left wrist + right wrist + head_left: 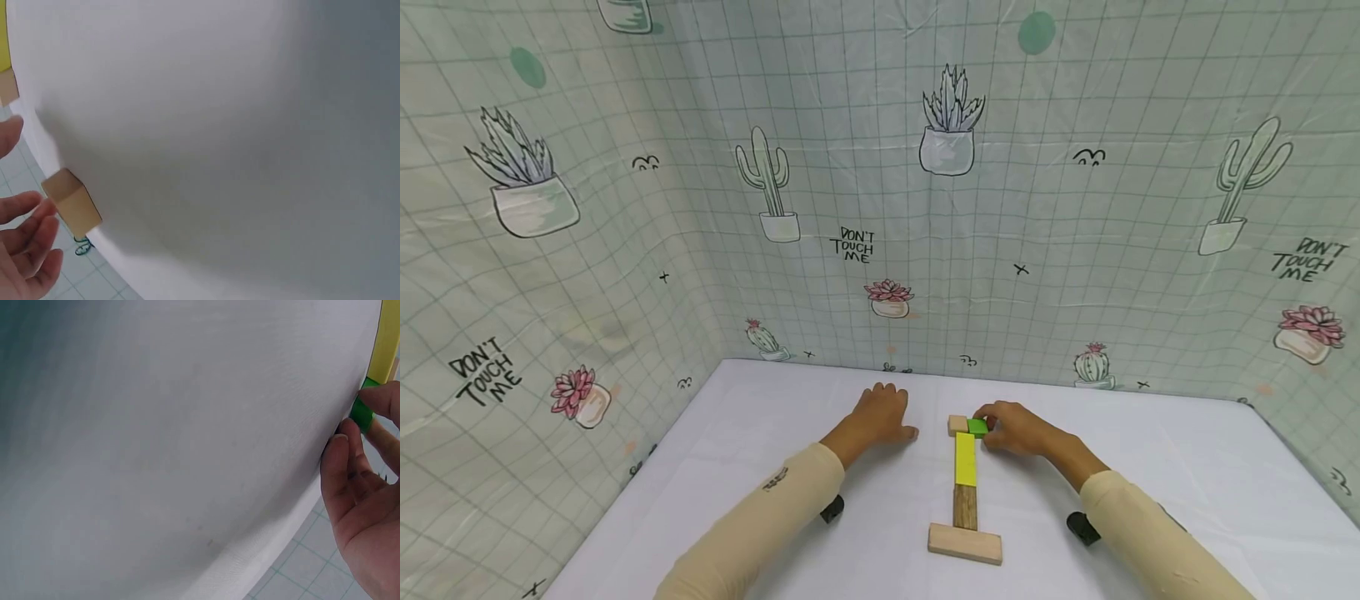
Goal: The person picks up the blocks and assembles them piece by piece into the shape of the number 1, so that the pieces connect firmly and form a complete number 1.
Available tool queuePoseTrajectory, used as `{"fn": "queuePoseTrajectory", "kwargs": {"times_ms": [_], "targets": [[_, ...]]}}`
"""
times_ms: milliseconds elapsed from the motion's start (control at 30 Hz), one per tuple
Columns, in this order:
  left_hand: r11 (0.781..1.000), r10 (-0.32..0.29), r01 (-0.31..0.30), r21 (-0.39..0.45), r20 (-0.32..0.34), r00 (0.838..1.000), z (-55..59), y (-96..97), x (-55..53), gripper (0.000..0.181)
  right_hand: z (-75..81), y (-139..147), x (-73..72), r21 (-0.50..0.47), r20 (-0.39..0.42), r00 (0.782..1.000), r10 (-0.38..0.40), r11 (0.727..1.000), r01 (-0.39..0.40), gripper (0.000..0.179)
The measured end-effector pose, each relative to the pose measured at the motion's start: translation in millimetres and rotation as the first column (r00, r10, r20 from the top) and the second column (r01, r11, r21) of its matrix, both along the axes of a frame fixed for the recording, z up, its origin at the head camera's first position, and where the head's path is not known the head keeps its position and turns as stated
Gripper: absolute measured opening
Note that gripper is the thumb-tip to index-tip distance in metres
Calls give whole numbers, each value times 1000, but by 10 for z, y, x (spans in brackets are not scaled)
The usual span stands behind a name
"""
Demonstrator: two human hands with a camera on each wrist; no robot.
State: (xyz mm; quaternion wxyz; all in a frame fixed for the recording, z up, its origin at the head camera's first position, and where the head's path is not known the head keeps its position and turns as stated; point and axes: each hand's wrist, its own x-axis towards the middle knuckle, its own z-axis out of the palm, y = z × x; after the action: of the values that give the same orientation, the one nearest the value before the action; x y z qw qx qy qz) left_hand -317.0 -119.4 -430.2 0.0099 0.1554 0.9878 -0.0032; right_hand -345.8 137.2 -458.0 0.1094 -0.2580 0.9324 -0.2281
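My right hand [1017, 428] pinches a small green block [977, 427] between thumb and fingers, also visible in the right wrist view. That block lies against a small pale wooden block [957, 425]. Both sit at the far end of a yellow block [966, 459]. My left hand [880, 415] is low over the table to the left, thumb spread away from the fingers. In the left wrist view, a plain wooden block [74, 205] lies right at its fingertips; the head view hides this block behind the hand.
Toward me, a dark brown wooden block [966, 507] continues the line from the yellow one and meets a long pale block [965, 543] set crosswise. A white cloth covers the table [1037, 508]. Printed fabric [820, 292] hangs behind and at the sides.
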Motion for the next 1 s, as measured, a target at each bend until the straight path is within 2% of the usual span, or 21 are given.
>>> {"fn": "queuePoseTrajectory", "kwargs": {"times_ms": [267, 533, 800, 1000], "targets": [[998, 52, -48, -46, 90, 995, 88, -120, 12, 73, -6, 17, 13, -9, -12, 1000, 2, 1000, -3, 37], [992, 123, -116, -47, 208, 970, 220, -252, 44, 64, -5, 0, 18, -12, -8, 1000, 7, 1000, -7, 37], [990, 144, -141, -29, 256, 956, 231, -336, 49, 53, -17, 3, 12, -10, -17, 1000, 14, 1000, -15, 36], [988, 152, -147, -38, 250, 956, 225, -348, 17, 47, -10, 10, 12, -7, -21, 1000, 17, 1000, -18, 36]]}}
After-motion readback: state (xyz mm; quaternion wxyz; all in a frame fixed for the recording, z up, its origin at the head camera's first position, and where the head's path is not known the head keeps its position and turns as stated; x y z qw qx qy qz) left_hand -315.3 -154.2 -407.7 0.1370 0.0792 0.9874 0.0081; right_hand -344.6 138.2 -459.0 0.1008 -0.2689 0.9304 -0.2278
